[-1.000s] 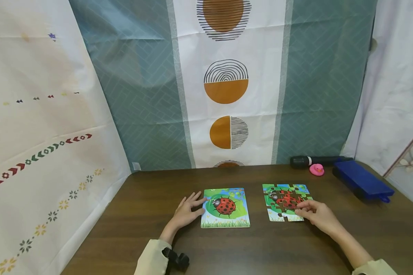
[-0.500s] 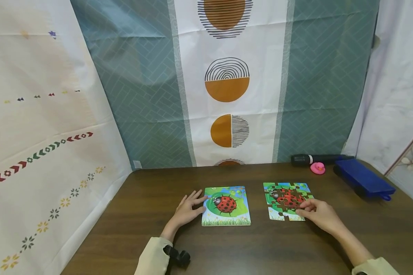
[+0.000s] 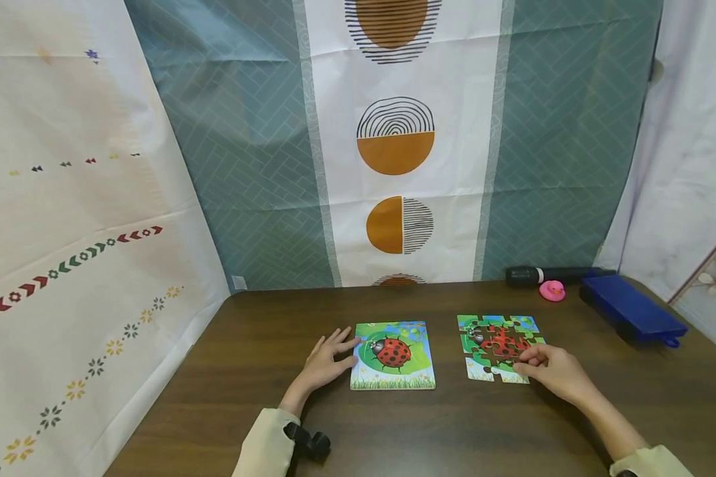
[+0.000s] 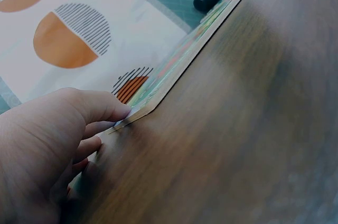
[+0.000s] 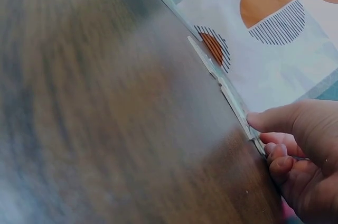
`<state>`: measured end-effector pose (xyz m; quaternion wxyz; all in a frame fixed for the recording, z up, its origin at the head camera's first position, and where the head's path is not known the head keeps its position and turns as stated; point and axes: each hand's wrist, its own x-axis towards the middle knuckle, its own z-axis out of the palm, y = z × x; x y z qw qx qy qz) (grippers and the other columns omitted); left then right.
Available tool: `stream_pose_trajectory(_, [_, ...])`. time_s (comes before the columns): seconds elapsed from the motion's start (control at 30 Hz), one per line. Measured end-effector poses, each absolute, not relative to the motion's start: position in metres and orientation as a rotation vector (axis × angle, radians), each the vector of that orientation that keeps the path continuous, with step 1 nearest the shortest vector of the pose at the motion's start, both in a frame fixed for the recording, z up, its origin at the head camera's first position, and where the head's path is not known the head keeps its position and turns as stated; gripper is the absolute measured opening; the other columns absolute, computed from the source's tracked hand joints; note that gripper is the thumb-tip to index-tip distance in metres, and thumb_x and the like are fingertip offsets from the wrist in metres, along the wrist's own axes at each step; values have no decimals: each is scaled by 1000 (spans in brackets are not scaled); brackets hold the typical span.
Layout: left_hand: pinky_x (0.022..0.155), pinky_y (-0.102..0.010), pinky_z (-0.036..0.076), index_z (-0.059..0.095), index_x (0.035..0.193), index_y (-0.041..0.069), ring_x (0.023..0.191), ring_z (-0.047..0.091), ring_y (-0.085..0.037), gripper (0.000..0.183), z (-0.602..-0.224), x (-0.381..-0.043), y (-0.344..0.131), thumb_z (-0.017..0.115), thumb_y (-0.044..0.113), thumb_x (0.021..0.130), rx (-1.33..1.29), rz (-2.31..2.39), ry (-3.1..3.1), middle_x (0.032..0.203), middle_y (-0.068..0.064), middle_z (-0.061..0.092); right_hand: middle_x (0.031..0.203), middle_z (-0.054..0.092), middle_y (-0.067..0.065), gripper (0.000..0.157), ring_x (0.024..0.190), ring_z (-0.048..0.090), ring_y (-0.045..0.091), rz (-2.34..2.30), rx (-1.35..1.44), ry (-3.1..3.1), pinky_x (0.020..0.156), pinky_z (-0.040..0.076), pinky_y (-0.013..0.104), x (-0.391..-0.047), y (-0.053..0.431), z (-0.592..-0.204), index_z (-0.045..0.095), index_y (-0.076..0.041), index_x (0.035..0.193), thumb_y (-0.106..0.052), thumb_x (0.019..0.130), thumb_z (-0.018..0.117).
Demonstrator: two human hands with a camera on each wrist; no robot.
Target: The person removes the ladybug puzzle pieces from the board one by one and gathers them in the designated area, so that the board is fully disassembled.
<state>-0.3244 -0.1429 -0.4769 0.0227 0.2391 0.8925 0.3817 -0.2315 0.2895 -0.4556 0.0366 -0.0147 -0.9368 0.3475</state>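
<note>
A ladybug picture board (image 3: 394, 358), square and flat, lies on the table. My left hand (image 3: 322, 363) rests at its left side, fingers stretched out; in the left wrist view the thumb touches the board's corner edge. To the right lies a ladybug jigsaw puzzle (image 3: 483, 344) of several pieces, with dark gaps between some of them. My right hand (image 3: 555, 377) has its thumb and curled fingers about a puzzle piece (image 5: 253, 138) at the puzzle's lower right; most of that piece is hidden by the hand.
At the back right are a pink rubber duck (image 3: 551, 291), a black cylindrical object (image 3: 522, 275) with a white ring, and a blue box-like object (image 3: 632, 310). Patterned cloth (image 3: 274, 165) hangs behind the brown table (image 3: 286, 318).
The head view has shifted slightly, so the scene sits a little higher. Both hands, the board and the puzzle keep their places.
</note>
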Motion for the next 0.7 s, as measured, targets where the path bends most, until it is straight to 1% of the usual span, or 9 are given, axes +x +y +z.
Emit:
stream_pose_trajectory(0.2, [120, -64, 3, 59, 136, 11, 149, 20, -41, 45, -477, -322, -142, 61, 23, 93, 738, 1191, 2759, 156, -18, 35, 84, 62, 2, 32, 70, 51, 6, 1044, -39, -2875, 62, 42, 23, -231, 289, -457, 67, -4, 96, -34, 87, 71])
stream_pose_trajectory(0.27, [119, -66, 4, 59, 136, 10, 149, 21, -43, 45, -477, -322, -143, 62, 23, 93, 753, 1187, 2766, 156, -19, 36, 83, 62, 2, 32, 70, 51, 6, 1040, -43, -2877, 62, 42, 23, -232, 289, -457, 67, -4, 96, -34, 87, 71])
stream_pose_trajectory(0.43, [119, -67, 4, 58, 137, 9, 149, 21, -44, 46, -478, -322, -144, 62, 23, 94, 763, 1179, 2763, 156, -20, 35, 84, 63, 2, 33, 72, 53, 9, 1044, -43, -2877, 63, 43, 25, -234, 289, -457, 67, -2, 97, -34, 88, 71])
stream_pose_trajectory(0.53, [119, -66, 4, 58, 137, 10, 149, 21, -43, 45, -477, -323, -144, 61, 23, 94, 775, 1185, 2760, 156, -20, 35, 82, 65, 2, 31, 71, 53, 6, 1026, -44, -2838, 61, 43, 24, -235, 287, -456, 68, -2, 97, -33, 88, 71])
stream_pose_trajectory(0.63, [120, -65, 4, 57, 137, 10, 149, 20, -42, 45, -476, -323, -143, 61, 23, 94, 771, 1177, 2760, 156, -19, 35, 80, 66, 2, 28, 67, 51, 3, 1055, -29, -2769, 59, 42, 23, -237, 276, -451, 69, -3, 97, -30, 89, 70])
stream_pose_trajectory(0.7, [120, -65, 4, 57, 137, 9, 149, 20, -41, 46, -475, -323, -143, 61, 23, 94, 760, 1179, 2758, 156, -18, 36, 82, 67, 4, 25, 68, 52, 2, 1111, 14, -2721, 58, 43, 22, -241, 261, -447, 69, -4, 98, -27, 90, 70])
